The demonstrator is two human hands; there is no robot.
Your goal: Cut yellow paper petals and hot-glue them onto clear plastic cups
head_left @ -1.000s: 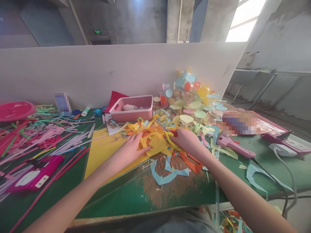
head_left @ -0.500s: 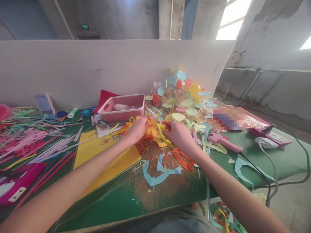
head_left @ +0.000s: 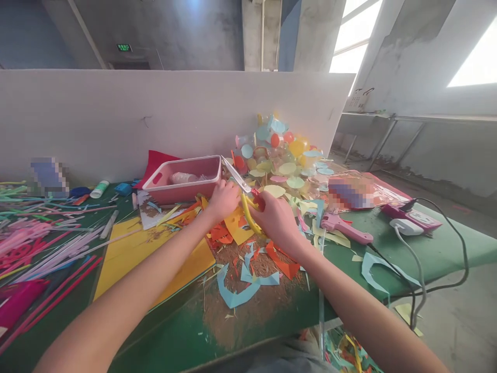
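My right hand (head_left: 276,216) is closed around a pair of scissors (head_left: 237,176) with yellow and red handles. Their metal blades point up and to the left, beside the pink bin. Close on the left, my left hand (head_left: 225,200) hovers over or rests on orange and yellow paper scraps (head_left: 237,227). Its fingers are curled together, and what they grip, if anything, is hidden. Below the hands, light-blue paper offcuts (head_left: 236,291) and an orange offcut (head_left: 285,263) lie on the brown-stained tabletop.
A pink bin (head_left: 182,192) holds a clear plastic item. Behind my right hand rise clear cups with paper discs (head_left: 287,168). Yellow sheets (head_left: 120,259) and straws (head_left: 73,243) lie left. A pink glue gun (head_left: 347,228), power strip (head_left: 413,217) and cables are right.
The whole scene has shifted left in view. The scissors now tilt more steeply, with more of the blades showing. My left hand has come slightly away from the orange paper scraps.
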